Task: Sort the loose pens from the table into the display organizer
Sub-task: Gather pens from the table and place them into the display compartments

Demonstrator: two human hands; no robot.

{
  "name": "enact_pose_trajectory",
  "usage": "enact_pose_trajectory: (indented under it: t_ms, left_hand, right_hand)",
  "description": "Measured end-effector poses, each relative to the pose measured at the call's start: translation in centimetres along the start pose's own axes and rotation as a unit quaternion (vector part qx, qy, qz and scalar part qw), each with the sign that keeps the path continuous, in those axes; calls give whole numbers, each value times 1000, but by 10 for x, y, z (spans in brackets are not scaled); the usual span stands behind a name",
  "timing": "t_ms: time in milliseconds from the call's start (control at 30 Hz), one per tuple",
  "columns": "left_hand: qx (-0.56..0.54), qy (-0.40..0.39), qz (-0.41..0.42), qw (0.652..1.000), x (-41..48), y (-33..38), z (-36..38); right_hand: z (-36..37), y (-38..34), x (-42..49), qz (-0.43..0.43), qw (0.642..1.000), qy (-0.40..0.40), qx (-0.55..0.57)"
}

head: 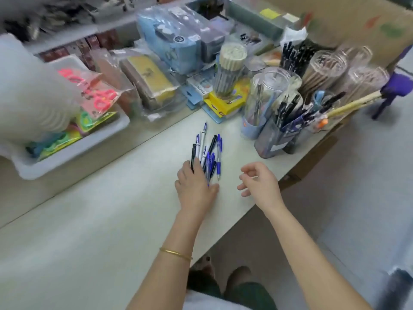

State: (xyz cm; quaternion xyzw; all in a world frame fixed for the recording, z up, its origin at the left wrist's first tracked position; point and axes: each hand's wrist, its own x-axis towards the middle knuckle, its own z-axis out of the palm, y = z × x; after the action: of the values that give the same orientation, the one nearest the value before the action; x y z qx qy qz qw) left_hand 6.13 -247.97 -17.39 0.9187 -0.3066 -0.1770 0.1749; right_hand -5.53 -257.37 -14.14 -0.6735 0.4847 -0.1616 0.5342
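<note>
**Left hand on the pen heap, right hand waiting**

My left hand (196,186) lies on the near ends of the loose plastic pens (207,151), a small heap of blue, black and white barrels on the pale flat table top (111,220). The heap fans out from under the fingers, away from me. The thumb sits at the right side of the heap. Whether the fingers already close round the pens or only press them down, I cannot tell. My right hand (259,182) hovers just beside the left one, fingers loosely bent, holding nothing.

The display organizer of clear plastic tubes and pen cups (274,130) stands beyond the right hand, near the heap but apart from it.

I judge the pens to be light, stiff and smooth, so they can roll and slip against each other easily. It seems best to take them as a bundle around the middle of the barrels, and not too many at once, otherwise some may slide out.
</note>
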Motion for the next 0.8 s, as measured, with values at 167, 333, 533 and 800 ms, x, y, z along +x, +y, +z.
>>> enact_pose_trajectory:
  t_ms: [167, 333, 533, 800]
  left_hand:
    - [-45, -14, 11, 999, 19, -11, -3]
    - [-41, 21, 7, 999, 37, -9, -1]
    - [58, 45, -82, 994, 56, 36, 11]
    - [156, 24, -109, 981, 83, 55, 8]
  right_hand:
    - [5, 7, 39, 24, 999, -47, 4]
    - [13, 7, 73, 19, 995, -93, 4]
    - [17, 15, 93, 17, 992, -121, -16]
    - [12, 14, 109, -1, 990, -140, -24]
